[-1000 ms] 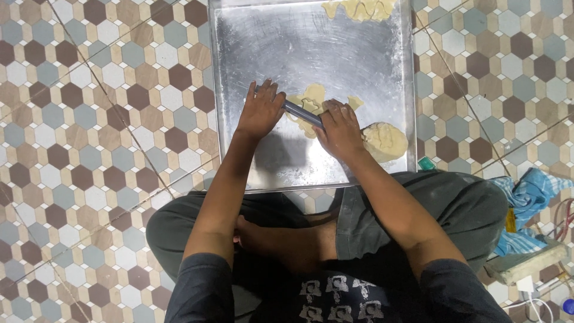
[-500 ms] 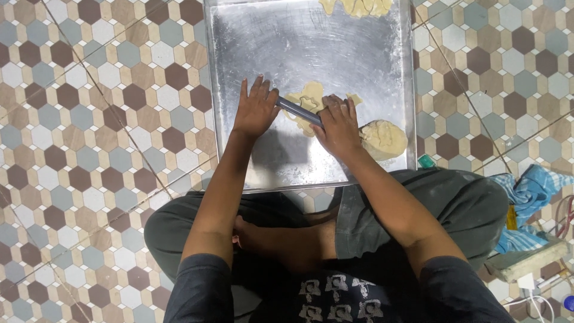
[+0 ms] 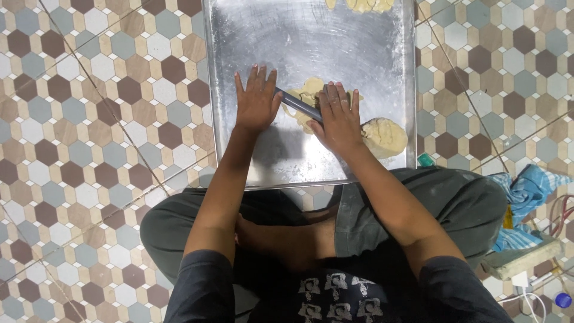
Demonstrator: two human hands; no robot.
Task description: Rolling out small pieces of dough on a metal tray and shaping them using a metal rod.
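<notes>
Here, both hands press flat with fingers spread, gripping nothing: the left hand (image 3: pixel 257 101) and right hand (image 3: pixel 339 116) rest on the ends of a grey rolling pin (image 3: pixel 299 106), lying across flattened dough (image 3: pixel 308 96) on a metal tray (image 3: pixel 311 36) on the tiled floor (image 3: pixel 89 119); a dough lump (image 3: pixel 385 136) sits just beside the right hand.

Head camera, straight down (close) over tray (image 3: pixel 239 149).

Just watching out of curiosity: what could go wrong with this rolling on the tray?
The dough under the rod looks ragged and may tear further. The lump sits close to the edge of the tray and might get pushed off. The flat hands could slip off the thin rod.
</notes>
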